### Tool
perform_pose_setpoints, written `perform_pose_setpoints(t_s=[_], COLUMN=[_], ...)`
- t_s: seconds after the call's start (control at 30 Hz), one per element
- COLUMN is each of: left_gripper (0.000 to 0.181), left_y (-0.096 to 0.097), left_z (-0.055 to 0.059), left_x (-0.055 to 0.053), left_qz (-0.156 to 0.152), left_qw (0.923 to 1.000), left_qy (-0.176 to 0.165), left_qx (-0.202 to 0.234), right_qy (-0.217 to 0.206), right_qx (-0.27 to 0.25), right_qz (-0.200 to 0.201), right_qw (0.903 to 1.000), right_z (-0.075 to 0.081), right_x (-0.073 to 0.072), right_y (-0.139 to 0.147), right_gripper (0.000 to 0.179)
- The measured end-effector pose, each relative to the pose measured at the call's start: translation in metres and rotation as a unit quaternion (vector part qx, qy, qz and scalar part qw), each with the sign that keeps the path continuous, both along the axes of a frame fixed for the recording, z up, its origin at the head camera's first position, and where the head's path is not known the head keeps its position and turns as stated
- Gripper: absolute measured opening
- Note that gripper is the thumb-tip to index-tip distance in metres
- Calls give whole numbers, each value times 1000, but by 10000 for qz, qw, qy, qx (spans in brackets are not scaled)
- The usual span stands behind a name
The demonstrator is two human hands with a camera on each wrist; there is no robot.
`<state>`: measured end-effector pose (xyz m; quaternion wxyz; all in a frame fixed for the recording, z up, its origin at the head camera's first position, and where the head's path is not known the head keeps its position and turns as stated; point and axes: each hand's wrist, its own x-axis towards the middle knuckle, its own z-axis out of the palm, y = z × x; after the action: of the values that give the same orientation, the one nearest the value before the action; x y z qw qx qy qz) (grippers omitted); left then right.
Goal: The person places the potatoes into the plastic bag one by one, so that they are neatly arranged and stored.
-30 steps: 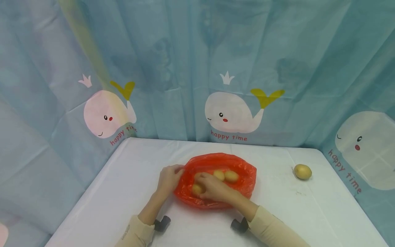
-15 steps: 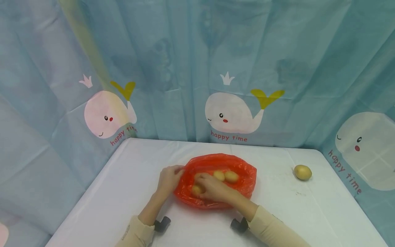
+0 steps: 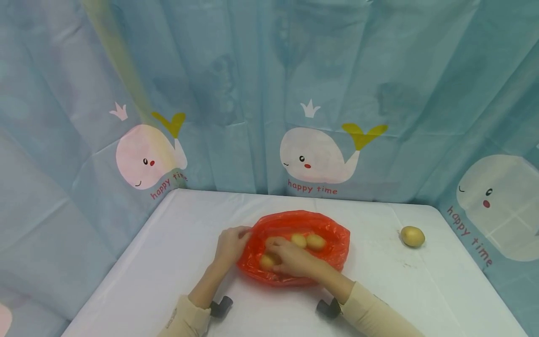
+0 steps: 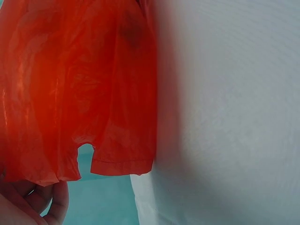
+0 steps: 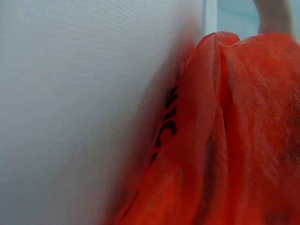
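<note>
A red plastic bag (image 3: 303, 217) lies on the table with its mouth spread wide, and several yellow potatoes (image 3: 316, 242) are inside. My left hand (image 3: 229, 244) pinches the bag's left rim. In the left wrist view its fingers (image 4: 58, 201) sit right at the edge of the red bag (image 4: 103, 93). My right hand (image 3: 293, 258) reaches into the bag, thumb and fingers round a potato (image 3: 267, 262) at the left side. Red plastic (image 5: 248, 122) fills the right of the right wrist view, where my right hand does not show.
One more potato (image 3: 412, 236) lies on the white tabletop (image 3: 379, 281) to the far right, outside the bag. Behind the table hangs a blue curtain (image 3: 236, 154) with whale prints. Dark wrist-worn pieces (image 3: 222, 306) show below both forearms.
The potato at my right hand has shifted slightly toward the left and nearer to me. My left hand keeps its place at the rim.
</note>
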<state>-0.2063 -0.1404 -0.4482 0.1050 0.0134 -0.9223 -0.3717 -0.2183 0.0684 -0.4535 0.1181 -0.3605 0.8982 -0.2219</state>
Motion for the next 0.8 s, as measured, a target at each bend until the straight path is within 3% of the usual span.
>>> perform_pose_setpoints(t_s=[0.5, 0.67, 0.8], left_gripper=[21, 22, 22], left_y=[-1, -1, -1], left_z=[3, 4, 4], left_x=[2, 2, 2], left_qz=[-66, -32, -33], left_qw=[10000, 10000, 10000], left_qy=[73, -51, -68], left_qx=[-5, 6, 26], right_qy=[60, -202, -176], right_qx=[-162, -158, -114], right_qz=[139, -311, -538], right_qw=[9998, 9992, 9983], right_z=[6, 12, 15], right_x=[-7, -8, -10], right_y=[13, 25, 33], right_gripper=[56, 51, 48])
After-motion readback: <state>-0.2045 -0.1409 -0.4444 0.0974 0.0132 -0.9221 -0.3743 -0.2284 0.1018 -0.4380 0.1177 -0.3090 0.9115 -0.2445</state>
